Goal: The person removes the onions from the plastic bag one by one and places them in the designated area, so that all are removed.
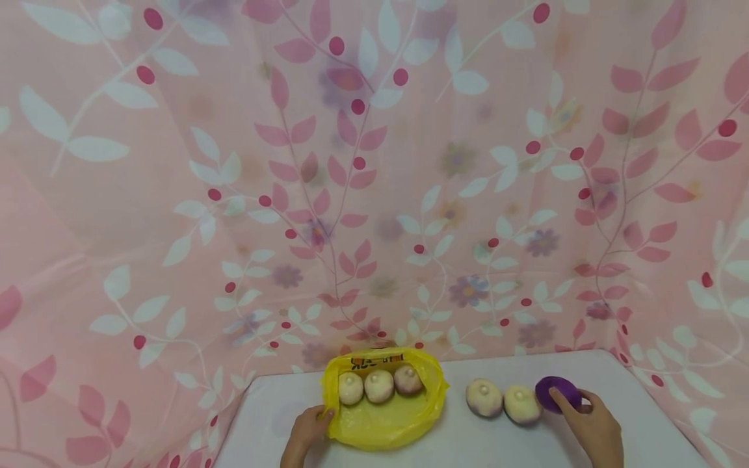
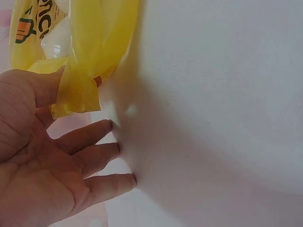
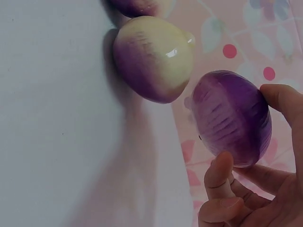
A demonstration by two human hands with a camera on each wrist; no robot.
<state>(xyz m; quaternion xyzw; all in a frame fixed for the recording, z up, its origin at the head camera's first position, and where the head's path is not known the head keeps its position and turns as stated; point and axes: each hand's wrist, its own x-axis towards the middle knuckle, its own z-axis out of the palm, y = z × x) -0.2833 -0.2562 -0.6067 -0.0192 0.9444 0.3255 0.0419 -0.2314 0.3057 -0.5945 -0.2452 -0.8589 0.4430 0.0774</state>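
Note:
A yellow plastic bag (image 1: 383,437) lies with its mouth spread open, and three cream-and-purple turnips (image 1: 379,387) sit in a row inside it. My left hand (image 1: 310,427) pinches the bag's left edge between thumb and forefinger; in the left wrist view the other fingers (image 2: 106,185) are spread, their tips near the tabletop. Right of the bag, my right hand (image 1: 592,426) holds a purple turnip (image 3: 232,118) between thumb and fingers, raised off the table. Close by on its left, two more turnips (image 1: 484,398) (image 3: 154,59) rest side by side on the table.
A white-covered table (image 1: 462,448) carries everything. Behind it hangs a pink curtain (image 1: 386,195) printed with leaves and flowers, reaching down to the table's back edge and past both sides.

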